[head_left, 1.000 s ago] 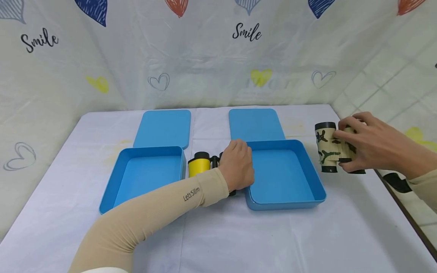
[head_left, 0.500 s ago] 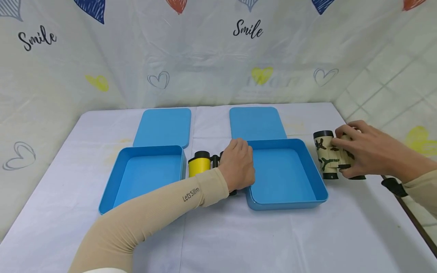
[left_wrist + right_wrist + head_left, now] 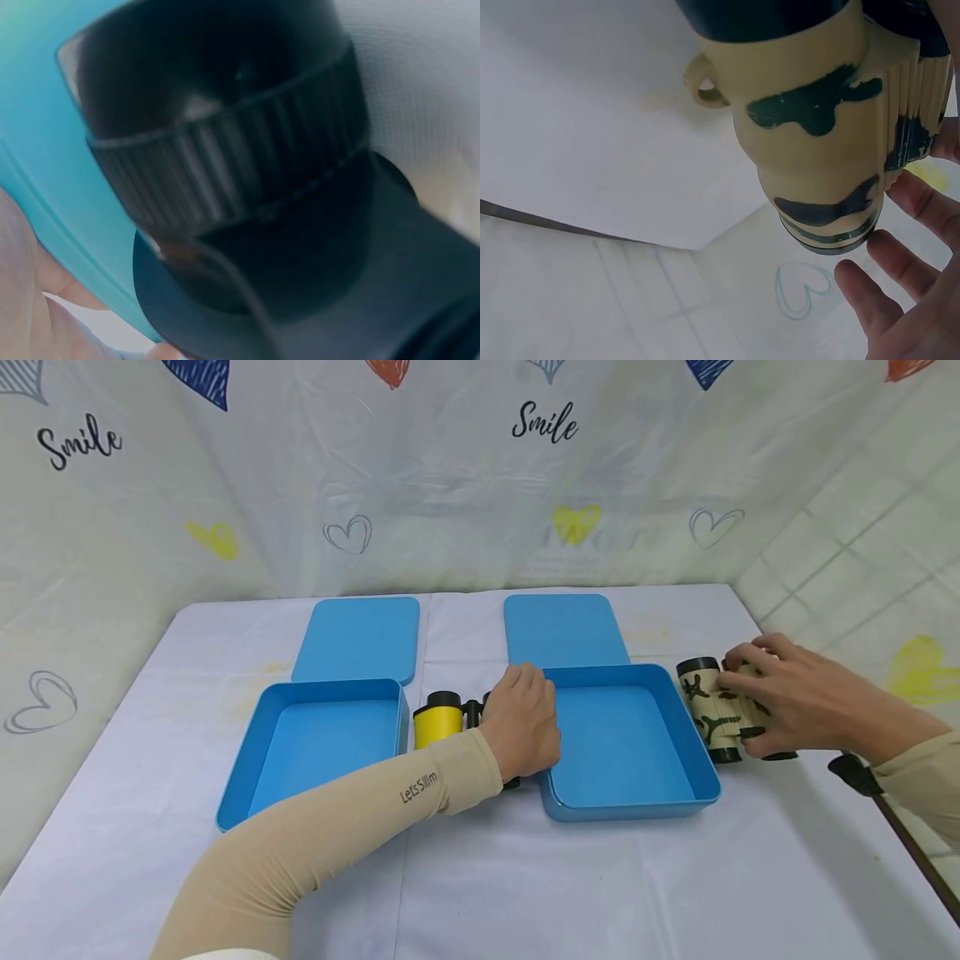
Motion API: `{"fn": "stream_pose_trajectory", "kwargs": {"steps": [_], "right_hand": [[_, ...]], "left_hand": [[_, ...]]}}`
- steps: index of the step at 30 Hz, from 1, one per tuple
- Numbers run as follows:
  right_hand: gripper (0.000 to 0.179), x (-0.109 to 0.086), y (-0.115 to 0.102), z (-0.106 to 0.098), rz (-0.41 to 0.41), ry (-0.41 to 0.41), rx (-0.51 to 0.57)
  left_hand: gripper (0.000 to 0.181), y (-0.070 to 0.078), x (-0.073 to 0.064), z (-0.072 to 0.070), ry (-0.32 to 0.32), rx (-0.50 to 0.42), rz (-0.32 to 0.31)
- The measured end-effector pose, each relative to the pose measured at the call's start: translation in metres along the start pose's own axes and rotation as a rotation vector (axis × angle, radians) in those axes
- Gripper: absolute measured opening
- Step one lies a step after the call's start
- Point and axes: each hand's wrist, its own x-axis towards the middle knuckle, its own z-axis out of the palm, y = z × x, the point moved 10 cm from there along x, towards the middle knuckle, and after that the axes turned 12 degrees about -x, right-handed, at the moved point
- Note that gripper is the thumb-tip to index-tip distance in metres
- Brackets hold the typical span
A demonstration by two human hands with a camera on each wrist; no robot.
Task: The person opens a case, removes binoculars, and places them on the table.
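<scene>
Between two blue boxes, my left hand [image 3: 522, 724] curls over the right barrel of yellow-and-black binoculars [image 3: 438, 727], hiding much of them. Their black eyepiece [image 3: 240, 157] fills the left wrist view, with part of the hand at the lower left. My right hand [image 3: 783, 693] holds camouflage-patterned binoculars [image 3: 707, 706] with black ends, fingers spread over the far side and thumb near the front. These binoculars are right at the right side of the right blue box [image 3: 630, 811]. In the right wrist view a small strap loop [image 3: 705, 81] shows on the barrel.
The left blue box [image 3: 322, 743] is lidless, and so is the right one. Two flat blue lids [image 3: 360, 639] lie behind the boxes on the white-covered table [image 3: 525, 893]. A printed white curtain [image 3: 450, 493] hangs behind. The table's right edge runs below the right forearm.
My right hand has brought the camouflage binoculars down and slightly left, closer to the right box. The left hand has stayed in place on the yellow binoculars.
</scene>
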Motion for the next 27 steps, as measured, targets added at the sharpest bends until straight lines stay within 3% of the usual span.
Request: {"fn": "stream_pose_trajectory", "kwargs": {"steps": [17, 27], "right_hand": [[0.076, 0.0, -0.013, 0.009, -0.05, 0.003, -0.011], [0.073, 0.002, -0.018, 0.019, -0.036, -0.09, -0.008]], "left_hand": [[0.02, -0.001, -0.002, -0.006, 0.028, -0.012, -0.003], [0.02, -0.001, -0.002, -0.005, 0.016, -0.015, -0.005]]}}
